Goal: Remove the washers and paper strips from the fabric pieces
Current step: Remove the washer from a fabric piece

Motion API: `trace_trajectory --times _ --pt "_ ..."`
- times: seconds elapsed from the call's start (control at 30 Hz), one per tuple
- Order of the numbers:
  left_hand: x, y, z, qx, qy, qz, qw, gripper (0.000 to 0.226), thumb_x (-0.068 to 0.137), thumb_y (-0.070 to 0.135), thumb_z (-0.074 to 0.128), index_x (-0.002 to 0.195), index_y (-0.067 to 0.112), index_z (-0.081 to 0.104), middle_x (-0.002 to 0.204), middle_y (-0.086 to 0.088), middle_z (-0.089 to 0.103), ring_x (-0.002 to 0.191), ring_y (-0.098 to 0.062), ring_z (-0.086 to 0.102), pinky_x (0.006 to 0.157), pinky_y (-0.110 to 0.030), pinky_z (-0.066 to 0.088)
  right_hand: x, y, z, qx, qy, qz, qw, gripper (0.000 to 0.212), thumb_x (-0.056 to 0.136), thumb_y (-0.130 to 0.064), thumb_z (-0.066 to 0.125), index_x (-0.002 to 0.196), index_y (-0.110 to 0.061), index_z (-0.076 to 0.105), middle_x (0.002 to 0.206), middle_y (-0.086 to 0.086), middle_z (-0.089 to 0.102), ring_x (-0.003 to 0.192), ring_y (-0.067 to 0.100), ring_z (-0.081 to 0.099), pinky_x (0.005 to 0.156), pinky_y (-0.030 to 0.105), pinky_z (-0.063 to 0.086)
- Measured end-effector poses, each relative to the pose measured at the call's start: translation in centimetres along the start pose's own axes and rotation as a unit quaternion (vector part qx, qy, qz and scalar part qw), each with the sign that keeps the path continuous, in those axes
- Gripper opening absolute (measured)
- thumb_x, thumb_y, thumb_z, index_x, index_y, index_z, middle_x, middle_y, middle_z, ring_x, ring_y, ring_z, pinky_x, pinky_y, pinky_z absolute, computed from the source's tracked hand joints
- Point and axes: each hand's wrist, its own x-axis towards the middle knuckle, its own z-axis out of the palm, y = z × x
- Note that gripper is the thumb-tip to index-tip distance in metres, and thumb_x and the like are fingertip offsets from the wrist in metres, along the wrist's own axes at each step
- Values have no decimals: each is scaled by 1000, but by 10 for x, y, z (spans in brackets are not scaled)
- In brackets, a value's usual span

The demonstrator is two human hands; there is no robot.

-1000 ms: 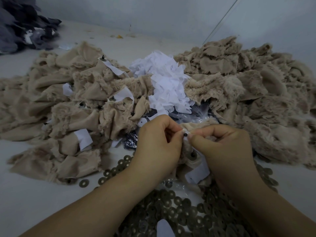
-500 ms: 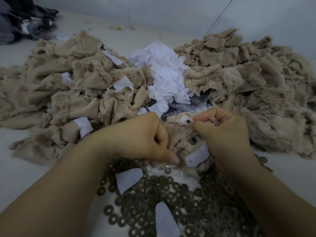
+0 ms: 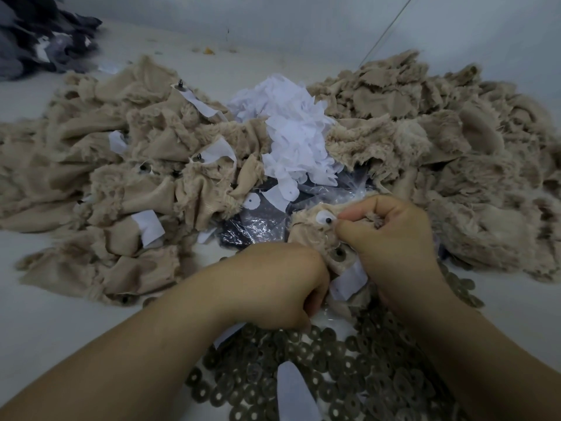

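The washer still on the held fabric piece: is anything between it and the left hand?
Nothing visible separates them. The washer sits exposed on the fabric piece that the right hand pinches, and the left hand lies just beside it; only a paper strip hangs below.

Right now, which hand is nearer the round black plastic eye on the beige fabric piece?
Right. The right hand pinches the fabric beside the black eye; the left hand is lower, near the washers.

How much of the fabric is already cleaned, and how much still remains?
Done: a heap of loose washers, a white pile of paper strips and a bare fabric pile. In hand: the right hand and left hand hold one fabric piece. Left: the fabric heap with strips still attached.
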Motion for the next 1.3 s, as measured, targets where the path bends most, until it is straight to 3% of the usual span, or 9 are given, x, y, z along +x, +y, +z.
trace_trajectory --times 0.3,0.5,0.7,0.87,1.03,1.13,1.2,1.23,1.3 --pt "-1 -1 -1 -16 9 19 1000 17 80 26 74 88 30 60 77 16 51 70 -4 49 60 -23 43 3 4 -2 -2 -3 -18 1000 26 75 0 79 64 -22 71 68 -16 72 56 0 64 50 12 50" --pt "2 7 3 -5 -3 39 999 21 76 43 77 89 30 69 69 18 52 65 1 48 53 -18 35 4 5 -3 -8 5 -25 1000 25 74 0 80 63 -22 70 68 -15 72 59 -2 65 53 9 48" --pt "4 10 8 3 -7 38 999 12 79 36 75 81 28 65 71 15 53 69 -4 52 61 -28 48 3 3 -3 -6 -3 -17 1000 24 75 -2 81 65 -20 70 66 -14 72 58 -2 65 52 9 48" --pt "1 1 -2 -53 -28 32 998 12 77 33 78 84 30 68 62 25 53 63 5 51 56 -12 38 2 2 -4 -12 0 -9 1000 22 76 -6 82 66 -21 70 67 -14 72 53 -1 62 49 11 48" --pt "2 6 0 -95 -58 68 991 17 73 34 83 84 29 71 64 33 52 63 7 52 54 -12 43 1 1 -4 -14 -1 -12 1000 19 76 -7 83 68 -19 71 69 -13 73 57 -2 64 50 9 47" --pt "14 14 11 -113 -127 46 984 22 78 16 81 99 11 75 73 18 60 73 12 56 71 -11 48 0 1 -4 -8 -4 -9 1000 17 76 -5 82 69 -16 71 69 -12 73 58 -2 65 51 8 47" --pt "18 12 17 -91 -124 25 988 21 79 16 79 99 14 74 101 4 67 95 -5 61 90 -32 52 0 0 -4 -6 -1 -12 1000 17 76 -4 82 69 -16 72 70 -7 73 54 -2 62 50 9 46" --pt "17 11 18 -79 -118 21 990 20 79 17 78 98 17 74 107 3 67 99 -12 61 92 -38 52 0 0 -4 -5 -1 -14 1000 16 75 -5 82 69 -16 72 69 -5 73 52 -2 61 49 10 46" --pt "10 8 15 -61 -81 28 994 16 77 19 78 92 25 73 91 17 64 86 1 58 79 -26 53 -1 -1 -4 -5 -2 -18 1000 15 75 -6 82 69 -15 71 68 -5 72 49 -2 57 47 11 44"
